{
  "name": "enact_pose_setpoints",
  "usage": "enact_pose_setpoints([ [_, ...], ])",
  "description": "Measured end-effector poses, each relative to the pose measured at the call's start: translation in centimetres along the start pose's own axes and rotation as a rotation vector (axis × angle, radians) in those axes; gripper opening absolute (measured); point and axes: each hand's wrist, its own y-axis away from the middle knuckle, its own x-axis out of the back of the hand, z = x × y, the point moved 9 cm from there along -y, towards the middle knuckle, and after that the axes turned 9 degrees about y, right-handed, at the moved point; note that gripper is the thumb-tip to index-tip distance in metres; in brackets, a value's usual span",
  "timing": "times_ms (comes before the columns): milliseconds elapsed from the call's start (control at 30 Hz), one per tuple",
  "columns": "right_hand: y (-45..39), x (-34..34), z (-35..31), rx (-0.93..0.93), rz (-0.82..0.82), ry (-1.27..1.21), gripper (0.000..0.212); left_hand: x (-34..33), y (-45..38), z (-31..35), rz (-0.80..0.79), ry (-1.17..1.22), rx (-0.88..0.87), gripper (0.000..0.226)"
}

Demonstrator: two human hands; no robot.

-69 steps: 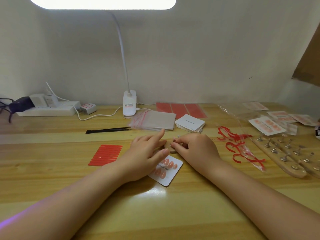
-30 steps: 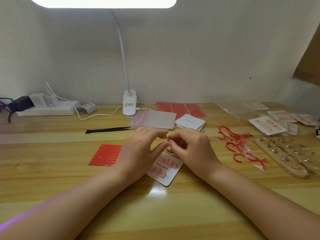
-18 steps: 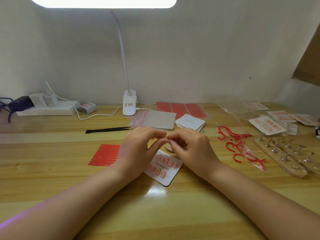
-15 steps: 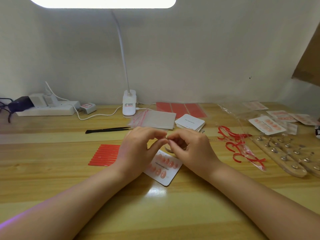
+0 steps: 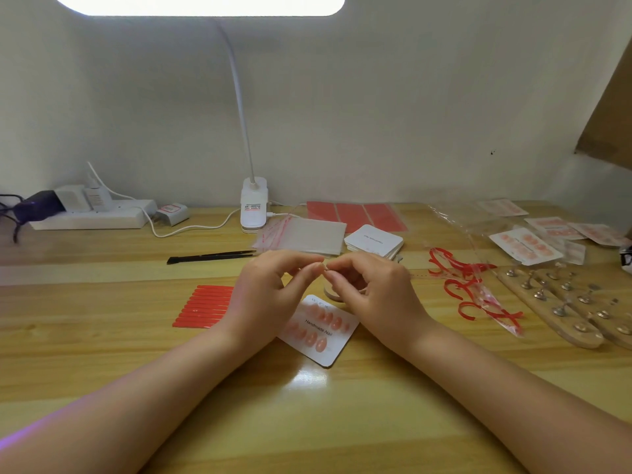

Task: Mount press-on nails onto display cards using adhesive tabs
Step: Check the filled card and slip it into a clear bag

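A white display card (image 5: 319, 331) printed "Handmade Nail" lies on the wooden desk (image 5: 307, 405) with several pink press-on nails stuck on it. Above its far end my left hand (image 5: 270, 295) and my right hand (image 5: 372, 292) meet fingertip to fingertip, both with curled fingers pinching something tiny and pale between them; what it is I cannot tell. A small roll of tape (image 5: 331, 293) peeks out under my right hand. A red sheet of adhesive strips (image 5: 205, 306) lies left of my left hand.
Black tweezers (image 5: 210, 257), clear zip bags (image 5: 304, 236) and a stack of blank cards (image 5: 373, 241) lie behind my hands. Red backing scraps (image 5: 461, 282), wooden nail stands (image 5: 564, 306) and finished cards (image 5: 525, 246) fill the right. A lamp base (image 5: 253, 206) and power strip (image 5: 92, 217) stand at the wall.
Both hands have risen from the desk and card and brought their fingertips together above the card's far end; over the last half second they barely move.
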Motion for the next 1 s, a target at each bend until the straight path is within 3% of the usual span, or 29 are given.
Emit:
enact_pose_setpoints([
  [167,-0.1,0.3,0.0,-0.017,0.014,-0.031,0.011,0.2,0.0,-0.9,0.035,0.103,0.136,0.015],
  [300,-0.1,-0.6,0.9,-0.14,-0.074,-0.177,0.022,0.4,0.0,-1.6,0.064,0.171,0.212,0.018],
  [533,0.0,-0.5,1.9,-0.316,-0.041,-0.424,0.018,0.2,0.0,-1.4,0.061,0.232,0.214,0.021],
  [700,-0.7,0.4,1.8,-0.308,-0.048,-0.346,0.019,0.2,-0.2,-1.4,0.067,0.287,0.227,0.028],
  [833,-1.4,1.3,2.6,-0.343,-0.05,-0.395,0.015,-0.1,-0.4,-0.4,0.048,0.346,0.193,0.014],
  [1000,-1.5,1.3,2.3,-0.342,-0.111,-0.384,0.012,0.6,-0.6,1.0,0.074,0.233,0.081,0.02],
])
